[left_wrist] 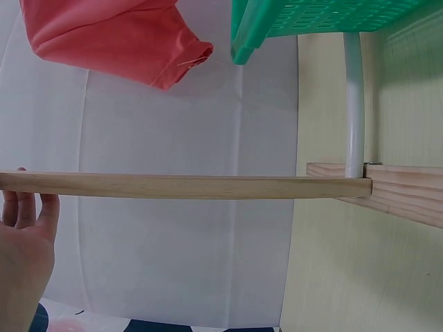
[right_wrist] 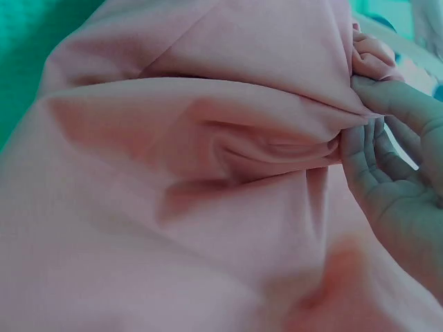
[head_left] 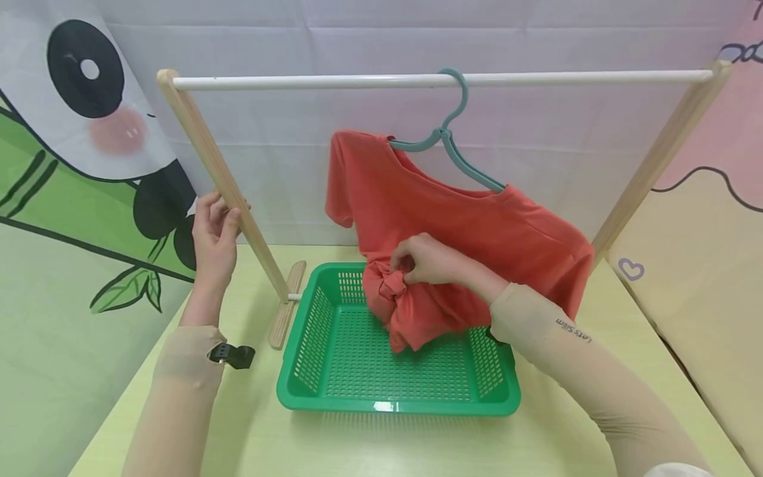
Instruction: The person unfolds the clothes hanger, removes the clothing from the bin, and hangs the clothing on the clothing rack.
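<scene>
A red T-shirt (head_left: 465,218) hangs on a teal hanger (head_left: 459,152) hooked over the white rail of a clothes rack. My right hand (head_left: 432,260) pinches its bunched, knotted-looking front between thumb and fingers. Close up in the right wrist view, the cloth (right_wrist: 187,180) gathers in folds at my fingertips. At the rack's left side my left hand (head_left: 216,232) grips the wooden post (head_left: 223,179), with fingers passing behind it. The left wrist view has that hand (left_wrist: 28,235) at the same post (left_wrist: 187,187). The shirt's lower part hangs into a green basket (head_left: 393,405).
The white rail (head_left: 334,82) spans the two wooden posts, the right one (head_left: 661,152) standing beyond the shirt. A wooden foot (head_left: 287,305) lies beside the basket on the pale table (head_left: 262,411). A white curtain (head_left: 268,132) and printed cartoon panels stand behind and left.
</scene>
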`<state>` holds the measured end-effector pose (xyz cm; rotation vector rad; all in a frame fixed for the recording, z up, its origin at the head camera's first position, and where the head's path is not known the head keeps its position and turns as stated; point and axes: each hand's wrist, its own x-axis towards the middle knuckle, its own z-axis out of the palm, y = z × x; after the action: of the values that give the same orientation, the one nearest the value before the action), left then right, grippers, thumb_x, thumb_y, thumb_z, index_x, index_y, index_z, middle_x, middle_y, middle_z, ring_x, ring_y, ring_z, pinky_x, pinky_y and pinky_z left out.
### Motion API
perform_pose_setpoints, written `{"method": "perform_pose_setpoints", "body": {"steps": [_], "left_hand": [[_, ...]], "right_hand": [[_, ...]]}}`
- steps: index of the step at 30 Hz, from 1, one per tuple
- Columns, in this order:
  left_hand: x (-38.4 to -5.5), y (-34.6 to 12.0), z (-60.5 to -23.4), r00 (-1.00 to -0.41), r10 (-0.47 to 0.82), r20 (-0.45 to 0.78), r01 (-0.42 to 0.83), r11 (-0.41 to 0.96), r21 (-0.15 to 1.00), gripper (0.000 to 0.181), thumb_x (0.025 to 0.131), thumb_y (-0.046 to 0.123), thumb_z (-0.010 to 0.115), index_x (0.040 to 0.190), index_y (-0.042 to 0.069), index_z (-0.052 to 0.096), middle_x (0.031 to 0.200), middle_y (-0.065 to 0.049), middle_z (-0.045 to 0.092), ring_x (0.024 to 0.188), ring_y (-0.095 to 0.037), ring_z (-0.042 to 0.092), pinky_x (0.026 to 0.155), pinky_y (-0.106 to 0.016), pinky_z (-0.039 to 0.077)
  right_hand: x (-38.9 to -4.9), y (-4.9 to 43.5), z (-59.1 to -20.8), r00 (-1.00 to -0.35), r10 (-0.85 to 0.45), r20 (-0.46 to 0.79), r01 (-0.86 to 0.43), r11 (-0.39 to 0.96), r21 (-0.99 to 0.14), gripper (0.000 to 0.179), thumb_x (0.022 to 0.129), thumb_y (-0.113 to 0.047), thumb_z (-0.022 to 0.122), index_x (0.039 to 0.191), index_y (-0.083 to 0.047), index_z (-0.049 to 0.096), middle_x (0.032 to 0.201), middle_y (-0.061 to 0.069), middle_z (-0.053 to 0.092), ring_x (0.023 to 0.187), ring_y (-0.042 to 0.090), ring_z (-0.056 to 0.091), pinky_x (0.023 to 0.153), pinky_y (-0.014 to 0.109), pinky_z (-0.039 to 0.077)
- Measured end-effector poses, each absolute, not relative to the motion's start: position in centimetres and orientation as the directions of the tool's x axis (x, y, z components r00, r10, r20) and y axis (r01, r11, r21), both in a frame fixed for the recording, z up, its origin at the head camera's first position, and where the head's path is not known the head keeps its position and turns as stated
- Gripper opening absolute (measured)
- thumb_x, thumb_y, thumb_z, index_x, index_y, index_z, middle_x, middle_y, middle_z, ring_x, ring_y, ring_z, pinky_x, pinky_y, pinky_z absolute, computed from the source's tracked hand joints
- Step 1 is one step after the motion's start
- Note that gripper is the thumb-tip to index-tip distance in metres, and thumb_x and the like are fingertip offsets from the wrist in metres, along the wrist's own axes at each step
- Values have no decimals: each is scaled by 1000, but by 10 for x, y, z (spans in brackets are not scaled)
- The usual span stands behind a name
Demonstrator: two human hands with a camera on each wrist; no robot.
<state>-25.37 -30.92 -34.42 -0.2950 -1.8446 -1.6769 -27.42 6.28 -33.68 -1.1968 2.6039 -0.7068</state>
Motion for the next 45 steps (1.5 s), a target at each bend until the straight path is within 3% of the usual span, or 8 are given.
{"method": "perform_pose_setpoints", "body": {"steps": [7, 14, 23, 33, 39, 45], "left_hand": [[-254, -310, -345, -783, -232, 577, 551, 173, 816, 35, 100, 15, 56, 135, 13, 51, 112, 3, 63, 107, -14, 63, 90, -18, 51], [-254, -310, -344, -784, -245, 571, 547, 163, 821, 34, 100, 15, 57, 133, 14, 52, 112, 3, 63, 107, -12, 64, 91, -18, 51], [-254, -311, -345, -783, -245, 571, 550, 154, 821, 34, 100, 15, 56, 133, 14, 52, 112, 2, 64, 107, -12, 64, 91, -18, 51], [-256, -311, -345, -779, -243, 578, 561, 139, 816, 33, 99, 15, 57, 132, 13, 53, 111, 2, 64, 106, -14, 64, 89, -17, 52], [-256, -312, -345, -782, -252, 571, 547, 164, 821, 32, 100, 15, 57, 131, 15, 53, 112, 2, 64, 107, -12, 64, 90, -18, 51], [-256, -312, -345, -788, -253, 561, 540, 153, 828, 32, 99, 16, 57, 131, 15, 53, 112, 1, 64, 108, -13, 64, 92, -20, 51]], "right_hand": [[-293, 78, -317, -739, -648, 185, -628, 564, -536, 16, 87, -7, 72, 101, -16, 73, 96, 0, 70, 87, 18, 62, 79, 33, 56], [-313, 85, -321, -811, -527, 255, -560, 570, -602, 17, 90, -10, 70, 106, -13, 71, 105, 4, 67, 97, 21, 60, 87, 38, 55], [-337, 83, -330, -843, -373, 388, -538, 575, -616, 20, 92, -9, 68, 112, -7, 69, 114, 10, 66, 107, 26, 58, 97, 43, 52], [-352, 74, -335, -872, -286, 398, -487, 595, -639, 21, 94, -13, 66, 114, -11, 67, 117, 5, 64, 113, 23, 53, 96, 43, 53], [-354, 72, -345, -873, -336, 353, -487, 635, -600, 23, 92, -21, 70, 114, -18, 67, 117, -2, 61, 114, 19, 52, 96, 41, 53], [-352, 69, -357, -876, -378, 299, -480, 632, -609, 20, 91, -19, 71, 111, -18, 69, 116, -2, 61, 113, 19, 52, 97, 41, 52]]}}
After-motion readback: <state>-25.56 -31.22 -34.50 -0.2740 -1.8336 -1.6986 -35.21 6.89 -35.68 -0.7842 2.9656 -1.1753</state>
